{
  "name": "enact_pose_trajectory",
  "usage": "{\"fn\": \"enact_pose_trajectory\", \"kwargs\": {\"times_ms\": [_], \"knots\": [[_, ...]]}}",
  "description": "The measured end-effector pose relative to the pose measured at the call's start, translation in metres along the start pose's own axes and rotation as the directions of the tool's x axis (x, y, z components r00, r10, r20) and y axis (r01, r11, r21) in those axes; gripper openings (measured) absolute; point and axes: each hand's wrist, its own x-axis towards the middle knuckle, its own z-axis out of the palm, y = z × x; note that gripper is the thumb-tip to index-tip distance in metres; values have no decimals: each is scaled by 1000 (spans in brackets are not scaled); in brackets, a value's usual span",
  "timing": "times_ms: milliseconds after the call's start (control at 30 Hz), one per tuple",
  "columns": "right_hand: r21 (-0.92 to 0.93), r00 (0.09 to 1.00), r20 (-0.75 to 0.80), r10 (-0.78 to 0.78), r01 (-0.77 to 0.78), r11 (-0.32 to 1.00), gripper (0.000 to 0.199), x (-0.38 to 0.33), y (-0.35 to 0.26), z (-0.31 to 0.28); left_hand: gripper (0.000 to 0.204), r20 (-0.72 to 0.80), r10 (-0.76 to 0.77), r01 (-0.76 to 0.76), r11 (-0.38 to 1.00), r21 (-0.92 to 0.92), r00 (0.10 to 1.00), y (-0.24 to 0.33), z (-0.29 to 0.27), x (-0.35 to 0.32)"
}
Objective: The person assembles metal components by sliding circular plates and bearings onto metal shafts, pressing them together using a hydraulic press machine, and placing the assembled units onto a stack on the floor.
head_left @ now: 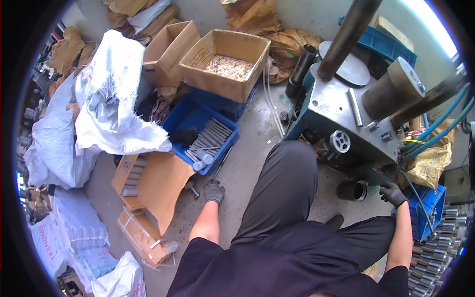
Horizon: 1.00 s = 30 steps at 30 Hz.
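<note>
My left hand (214, 192), in a dark grey glove, is held low over the floor, its fingers apart. Just beyond its fingertips a thin dark rod (223, 161) lies along the side of a blue plastic bin (231, 140). That bin holds several grey metal rods (210, 136) and a dark glove-like item. To the hand's left is a small metal piece like a bolt (192, 188). My right hand (393, 194), gloved the same way, reaches out at the right with fingers spread. A dark hollow metal cylinder (352, 190) lies nearest to it, apart from the fingers.
A steel press-like machine (341, 106) with thick columns and a handwheel (340, 141) stands front right. An open carton of pale granules (230, 67) stands ahead. White sacks (114, 94) and a torn carton (166, 185) lie left. Another blue bin (425, 213) and stacked metal cylinders (440, 247) are right.
</note>
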Motion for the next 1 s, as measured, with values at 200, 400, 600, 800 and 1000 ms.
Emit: {"fn": "enact_pose_trajectory", "kwargs": {"times_ms": [200,400,600,800,1000], "knots": [[-51,999,-33,-1,-1,999,41,-16,-12,1,48,166,-15,-5,993,121,986,42,-3,51],[-191,989,-37,-141,131,973,40,-32,-52,1,37,139,134,-162,962,222,981,50,13,42],[-274,725,-264,-636,576,770,28,-19,-73,14,32,300,130,-180,973,145,945,65,23,49],[-528,464,-508,-726,499,688,28,-23,-158,-11,27,45,129,-107,937,-331,991,46,64,47],[-543,327,-713,-620,301,784,33,28,-142,-15,30,-5,96,-55,527,-848,995,141,-27,35]]}}
